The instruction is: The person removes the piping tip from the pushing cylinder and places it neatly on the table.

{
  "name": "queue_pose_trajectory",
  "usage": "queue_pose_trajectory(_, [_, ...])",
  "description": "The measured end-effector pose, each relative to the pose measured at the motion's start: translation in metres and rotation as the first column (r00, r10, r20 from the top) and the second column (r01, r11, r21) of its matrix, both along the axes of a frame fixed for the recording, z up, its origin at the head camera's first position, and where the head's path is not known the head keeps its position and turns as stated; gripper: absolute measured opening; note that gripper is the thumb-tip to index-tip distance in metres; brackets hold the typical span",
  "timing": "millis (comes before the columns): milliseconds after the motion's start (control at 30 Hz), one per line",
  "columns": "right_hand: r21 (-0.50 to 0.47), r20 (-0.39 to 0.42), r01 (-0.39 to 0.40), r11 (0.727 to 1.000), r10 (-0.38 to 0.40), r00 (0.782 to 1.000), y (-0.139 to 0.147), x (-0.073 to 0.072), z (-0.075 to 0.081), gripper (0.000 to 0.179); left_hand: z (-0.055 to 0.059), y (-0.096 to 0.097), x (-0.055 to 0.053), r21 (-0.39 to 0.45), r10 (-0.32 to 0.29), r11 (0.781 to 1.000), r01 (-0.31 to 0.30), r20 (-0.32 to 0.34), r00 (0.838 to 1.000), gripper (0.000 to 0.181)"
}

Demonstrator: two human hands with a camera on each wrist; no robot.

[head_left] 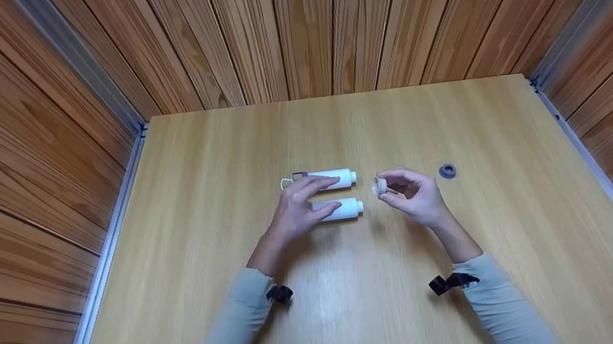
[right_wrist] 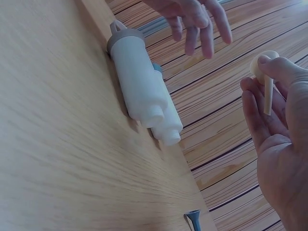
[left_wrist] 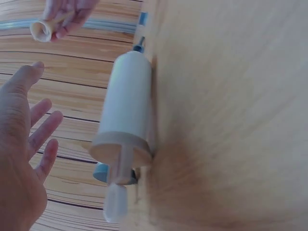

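Note:
Two white bottles lie on their sides on the table, the near bottle (head_left: pixel 349 208) and the far bottle (head_left: pixel 344 177), their narrow necks toward the right. The near bottle has a beige end piece (right_wrist: pixel 126 38) with a loop; a blue-grey end piece (left_wrist: pixel 101 172) shows behind it. My left hand (head_left: pixel 301 204) hovers above the bottles with fingers spread, apart from them in the left wrist view. To their right, my right hand (head_left: pixel 417 194) pinches a small beige funnel (right_wrist: pixel 262 65) by its round head, the narrow stem pointing along the palm.
A small dark blue-grey funnel (head_left: pixel 447 171) stands on the wooden table (head_left: pixel 344 316), right of my right hand. Wood-panelled walls (head_left: pixel 303 35) with metal corner rails enclose the table at the back and both sides.

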State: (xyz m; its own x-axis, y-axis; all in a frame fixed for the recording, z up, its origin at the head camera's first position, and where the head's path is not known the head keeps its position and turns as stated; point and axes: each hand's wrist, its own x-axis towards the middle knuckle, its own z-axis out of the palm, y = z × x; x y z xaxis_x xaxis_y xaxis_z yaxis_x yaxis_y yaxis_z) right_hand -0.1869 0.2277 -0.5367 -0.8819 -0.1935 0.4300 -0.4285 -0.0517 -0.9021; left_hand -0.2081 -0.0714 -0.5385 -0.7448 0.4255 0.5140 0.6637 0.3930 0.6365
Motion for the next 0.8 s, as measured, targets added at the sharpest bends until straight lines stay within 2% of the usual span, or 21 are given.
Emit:
queue_pose_trajectory(167, [0.018,0.022,0.026,1.000,-0.026,0.999,-0.003,0.001,0.000,0.040,0.010,0.004,0.004,0.029,-0.018,0.999,0.019,-0.016,1.000,0.043])
queue_pose_trajectory(400, [0.063,0.035,0.055,0.997,-0.057,0.998,-0.007,0.002,0.000,0.039,0.020,0.010,0.008,0.045,-0.040,0.998,0.040,0.016,0.999,0.041])
queue_pose_trajectory(567, [0.062,0.034,0.037,0.997,-0.039,0.999,-0.011,0.002,-0.002,0.039,0.026,0.013,0.011,0.053,-0.061,0.997,0.060,0.021,0.998,0.039])
queue_pose_trajectory(800, [0.038,-0.012,0.003,0.999,-0.002,1.000,-0.016,0.001,-0.003,0.039,0.030,0.018,0.013,0.059,-0.081,0.995,0.080,0.001,0.997,0.035])
